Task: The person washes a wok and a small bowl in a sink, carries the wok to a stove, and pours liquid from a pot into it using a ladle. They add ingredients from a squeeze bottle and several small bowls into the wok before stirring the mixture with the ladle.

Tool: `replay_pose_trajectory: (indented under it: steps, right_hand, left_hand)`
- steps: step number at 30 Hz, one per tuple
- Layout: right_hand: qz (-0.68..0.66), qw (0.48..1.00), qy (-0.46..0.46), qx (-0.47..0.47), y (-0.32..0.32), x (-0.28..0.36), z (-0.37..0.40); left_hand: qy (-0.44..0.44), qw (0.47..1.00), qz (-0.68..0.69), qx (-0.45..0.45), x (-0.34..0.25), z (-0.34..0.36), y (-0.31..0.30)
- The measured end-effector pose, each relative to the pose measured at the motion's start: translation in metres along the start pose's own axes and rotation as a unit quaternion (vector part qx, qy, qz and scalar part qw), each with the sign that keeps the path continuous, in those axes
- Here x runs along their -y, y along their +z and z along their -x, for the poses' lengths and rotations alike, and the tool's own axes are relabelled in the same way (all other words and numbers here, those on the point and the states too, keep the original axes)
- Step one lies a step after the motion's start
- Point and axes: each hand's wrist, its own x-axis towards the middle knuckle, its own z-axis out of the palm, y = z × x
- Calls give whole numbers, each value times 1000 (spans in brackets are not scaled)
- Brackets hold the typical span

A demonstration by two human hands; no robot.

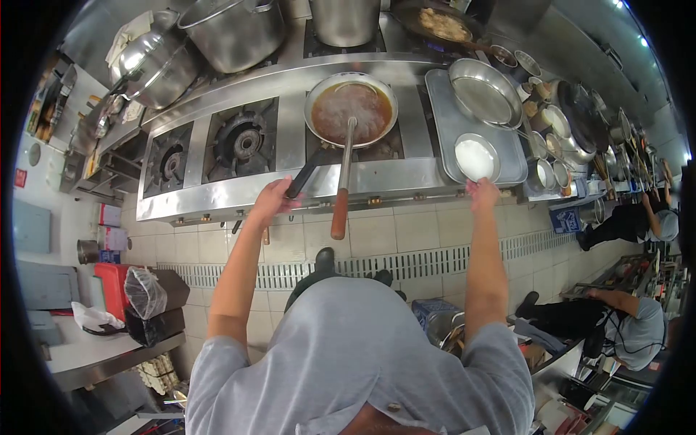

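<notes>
- I see the left hand (272, 203) wrapped around the black handle of the round pan (351, 110), which holds glossy brown liquid.
- Right hand (482, 194) meets the flat steel tray (441, 145); grip I cannot tell.

The steel worktop (239, 190) with gas burners runs across in front of both hands. Between the left hand (274, 201) and the right hand (482, 194), a little beyond them, a pan (351, 109) of brown liquid stands on one burner. Its black handle reaches to the left hand. A ladle (340, 214) with a wooden handle lies in the pan and sticks out over the front edge. To the left of the left hand are two bare burners (243, 141). Just beyond the right hand lies a flat tray (442, 138). It carries a small bowl (476, 157) with white content and a big empty bowl (484, 90). Far beyond the hands, big pots (232, 29) stand in the back row.
</notes>
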Motion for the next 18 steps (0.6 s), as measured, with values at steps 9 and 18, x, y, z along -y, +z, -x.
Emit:
replay_pose_trajectory:
  steps: [9, 18]
  right_hand:
    - [17, 991, 22, 127, 10, -25, 69]
    - [-28, 886, 309, 344, 159, -41, 271]
  left_hand:
    - [-26, 994, 57, 84, 13, -30, 0]
    - [-29, 966, 213, 144, 19, -28, 3]
